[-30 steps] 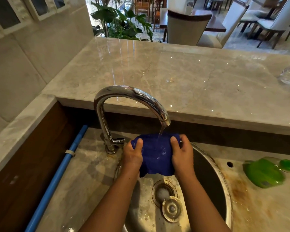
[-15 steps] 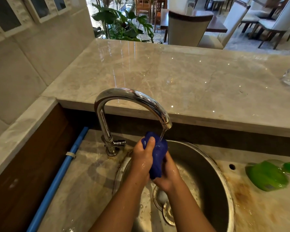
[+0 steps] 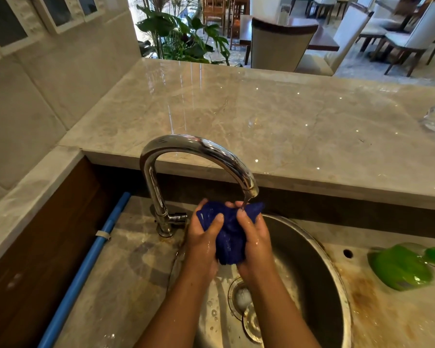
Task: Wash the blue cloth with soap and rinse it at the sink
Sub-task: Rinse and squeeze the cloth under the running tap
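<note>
- Both hands, left hand [image 3: 204,238] beside right hand [image 3: 256,238], clamp the cloth [image 3: 230,234] under the tap [image 3: 199,146].
- Squeeze, turning it in the stream; bottle [image 3: 399,270] at 3 o'clock.

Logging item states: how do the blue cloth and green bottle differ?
The blue cloth is bunched, gripped by the left hand and right hand under the running tap; the green bottle lies untouched on the counter right of the sink. The cloth is dark blue fabric; the bottle is bright green.
</note>
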### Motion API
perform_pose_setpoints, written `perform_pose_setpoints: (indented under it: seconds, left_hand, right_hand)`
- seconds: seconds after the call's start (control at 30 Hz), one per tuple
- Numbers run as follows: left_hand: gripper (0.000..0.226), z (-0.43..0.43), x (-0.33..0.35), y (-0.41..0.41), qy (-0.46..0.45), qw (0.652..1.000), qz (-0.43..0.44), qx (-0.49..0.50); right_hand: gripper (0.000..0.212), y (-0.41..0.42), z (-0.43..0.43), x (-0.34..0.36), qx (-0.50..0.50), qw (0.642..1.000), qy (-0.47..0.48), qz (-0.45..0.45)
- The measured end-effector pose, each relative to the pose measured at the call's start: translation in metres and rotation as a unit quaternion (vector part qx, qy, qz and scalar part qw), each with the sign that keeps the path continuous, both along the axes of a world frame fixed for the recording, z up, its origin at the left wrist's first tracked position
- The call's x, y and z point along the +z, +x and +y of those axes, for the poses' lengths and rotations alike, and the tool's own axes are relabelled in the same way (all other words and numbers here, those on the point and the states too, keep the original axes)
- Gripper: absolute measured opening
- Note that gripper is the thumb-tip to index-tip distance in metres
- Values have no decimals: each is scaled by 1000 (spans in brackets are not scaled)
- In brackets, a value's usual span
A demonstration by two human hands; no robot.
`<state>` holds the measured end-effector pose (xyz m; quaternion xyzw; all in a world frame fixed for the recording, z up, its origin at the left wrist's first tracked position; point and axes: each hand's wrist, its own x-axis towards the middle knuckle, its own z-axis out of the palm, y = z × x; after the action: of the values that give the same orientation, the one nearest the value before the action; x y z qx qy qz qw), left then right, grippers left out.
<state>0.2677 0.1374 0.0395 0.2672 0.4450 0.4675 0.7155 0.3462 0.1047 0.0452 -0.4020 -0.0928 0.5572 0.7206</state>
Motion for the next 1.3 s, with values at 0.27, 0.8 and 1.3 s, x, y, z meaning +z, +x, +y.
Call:
perform_pose_setpoints:
  seconds: [0.27,0.8,1.3]
  left_hand:
    - [25,-7,9,19,24,990,142,1]
    - [24,3,9,29,15,974,228,6]
    - [51,14,11,-18,36,986,149,-59]
  right_hand:
    - [31,-19,1,6,-85,965,-124,-217]
    - [28,-3,26,1,-65,944,-237,-222]
    - [19,19,-43,-8,78,948,-194,-239]
